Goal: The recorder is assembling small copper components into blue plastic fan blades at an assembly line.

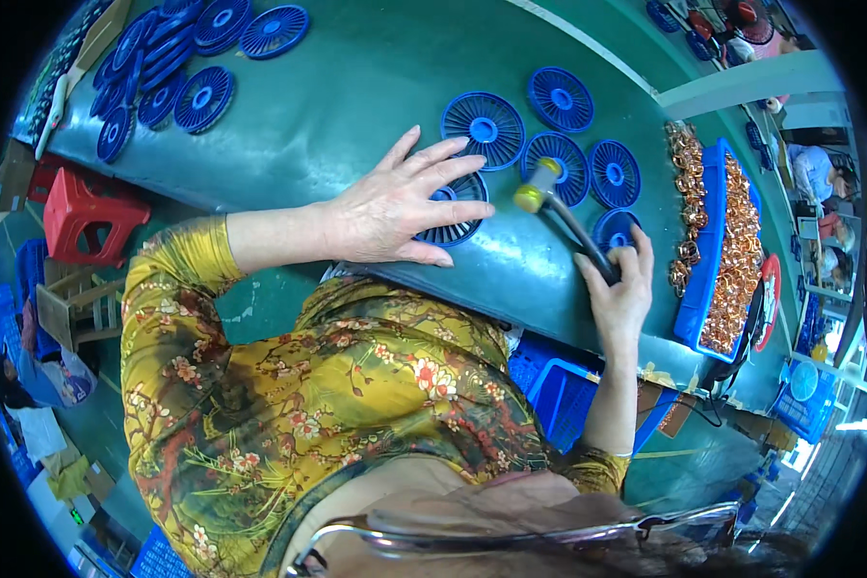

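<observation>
My left hand (405,202) lies with fingers spread over a round blue slotted disc (464,229) at the table's near edge, covering part of it. In my right hand (621,289) is the dark handle of a small mallet (578,231). Its yellow-ended head (539,185) is raised to the right of that disc and blurred. Behind and around the mallet lie several more blue discs, among them a large one (484,130) and a smaller one (615,173). Another disc (615,229) is partly hidden behind my right hand.
On the right stands a blue tray (705,250) full of copper-coloured metal pieces (737,260), with more pieces (686,183) heaped along its left side. Blue discs (164,58) are piled at the far left of the green table (356,87). A red stool (91,217) stands beyond the table's left edge.
</observation>
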Available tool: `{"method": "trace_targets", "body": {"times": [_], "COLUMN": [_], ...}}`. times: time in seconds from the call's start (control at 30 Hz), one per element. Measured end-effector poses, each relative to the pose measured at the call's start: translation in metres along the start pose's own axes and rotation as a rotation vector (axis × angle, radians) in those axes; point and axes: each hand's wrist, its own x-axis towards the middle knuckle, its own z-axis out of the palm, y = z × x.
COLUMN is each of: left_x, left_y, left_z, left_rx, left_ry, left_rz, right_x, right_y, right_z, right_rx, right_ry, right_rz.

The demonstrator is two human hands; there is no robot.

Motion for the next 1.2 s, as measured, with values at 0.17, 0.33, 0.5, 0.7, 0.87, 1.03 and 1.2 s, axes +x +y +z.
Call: {"method": "trace_targets", "body": {"times": [0.17,0.33,0.5,0.7,0.87,1.03,1.2], "left_x": [0.054,0.146,0.214,0.206,0.185,0.173,0.151], "left_y": [-0.044,-0.135,-0.205,-0.219,-0.225,-0.200,-0.156], "left_z": [0.000,0.007,-0.001,-0.001,-0.003,-0.003,-0.006], "left_rx": [0.145,0.430,0.635,0.505,0.525,0.446,0.399], "left_ry": [-0.017,0.291,0.601,0.604,0.600,0.580,0.467], "left_rz": [0.026,-0.185,-0.418,-0.472,-0.466,-0.478,-0.528], "right_x": [0.062,0.208,0.321,0.286,0.217,0.187,0.195], "right_y": [-0.016,0.005,0.001,0.003,0.000,0.020,0.083], "right_z": [0.028,0.085,0.112,0.099,0.078,0.053,0.032], "right_rx": [-0.056,-0.157,-0.306,-0.080,-0.114,-0.048,-0.597], "right_ry": [0.001,0.339,0.572,0.416,0.198,0.167,0.388], "right_rz": [-0.092,-0.338,-0.331,-0.181,-0.177,-0.108,0.292]}}
